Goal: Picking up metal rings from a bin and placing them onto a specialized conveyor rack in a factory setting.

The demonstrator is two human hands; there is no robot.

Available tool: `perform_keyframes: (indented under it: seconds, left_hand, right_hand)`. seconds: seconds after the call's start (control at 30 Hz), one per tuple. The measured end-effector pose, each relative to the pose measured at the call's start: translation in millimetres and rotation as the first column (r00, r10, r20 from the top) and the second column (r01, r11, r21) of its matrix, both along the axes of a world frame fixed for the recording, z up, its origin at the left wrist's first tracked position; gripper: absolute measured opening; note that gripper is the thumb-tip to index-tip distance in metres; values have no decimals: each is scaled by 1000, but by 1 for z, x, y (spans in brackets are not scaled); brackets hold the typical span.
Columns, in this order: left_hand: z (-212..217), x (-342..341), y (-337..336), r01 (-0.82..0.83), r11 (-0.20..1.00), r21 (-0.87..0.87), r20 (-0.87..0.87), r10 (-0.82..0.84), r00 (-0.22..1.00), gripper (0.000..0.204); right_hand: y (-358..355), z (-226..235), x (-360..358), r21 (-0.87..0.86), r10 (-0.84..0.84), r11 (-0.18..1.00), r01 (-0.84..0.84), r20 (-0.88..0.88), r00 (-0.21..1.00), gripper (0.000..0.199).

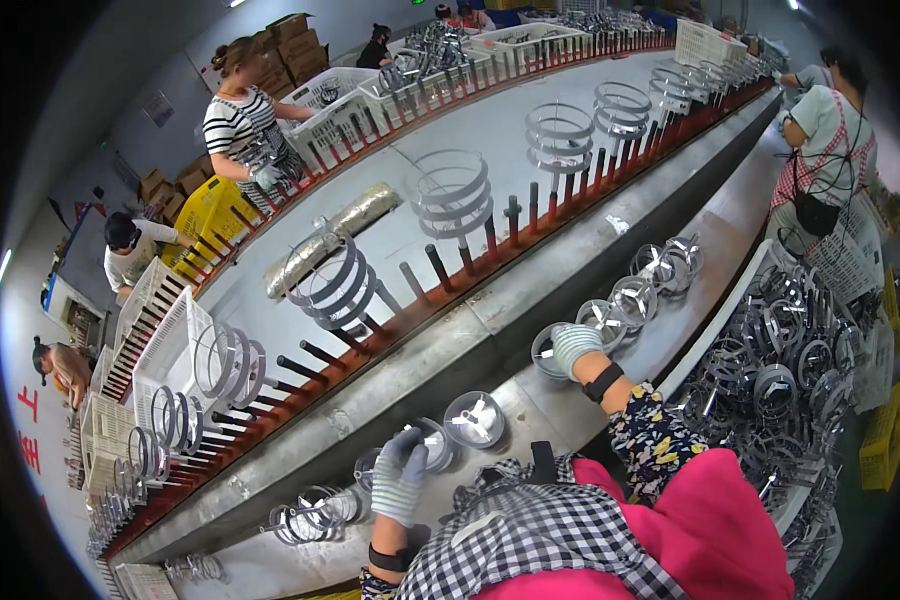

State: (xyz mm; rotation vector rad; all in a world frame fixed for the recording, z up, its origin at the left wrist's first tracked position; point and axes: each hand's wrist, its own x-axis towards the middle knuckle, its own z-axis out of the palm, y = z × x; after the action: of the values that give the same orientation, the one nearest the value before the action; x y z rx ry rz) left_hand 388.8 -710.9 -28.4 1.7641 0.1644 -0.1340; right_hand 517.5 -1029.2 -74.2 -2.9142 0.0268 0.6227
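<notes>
My left hand (398,478), in a white striped glove, is at the near edge of the metal ledge. Its fingers close on the rim of a round grey metal ring frame (436,448). Just right of it lies another ring frame (475,420) with white spokes inside. Farther right, my right hand (576,348), gloved alike, has its fingers round the edge of a ring frame (546,352), partly hidden by the hand. Beyond that hand, several similar ring frames (633,297) lie in a row along the ledge.
A conveyor (370,230) runs past, edged with dark upright pegs (438,268); stacked ring frames (448,195) stand on some. A foil-wrapped roll (335,238) lies there. At my right is a large white bin (705,350) heaped with ring frames. Several people work around the line.
</notes>
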Motion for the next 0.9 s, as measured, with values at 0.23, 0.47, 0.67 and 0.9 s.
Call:
perform_keyframes:
  seconds: [0.23,0.47,0.67,0.9]
  left_hand:
    - [-5,0,53,52,995,-89,77,-46,996,28]
    - [69,92,21,-45,963,267,725,-170,667,25]
    - [107,168,33,-311,890,333,830,-121,545,43]
    - [91,226,61,-303,822,482,545,-10,839,36]
  right_hand:
    - [22,18,-22,-94,-38,993,67,283,958,44]
    - [62,28,-91,175,-104,984,-28,698,709,27]
    - [67,37,-135,231,-183,972,33,667,722,23]
    - [31,39,-122,237,-172,971,30,607,776,30]
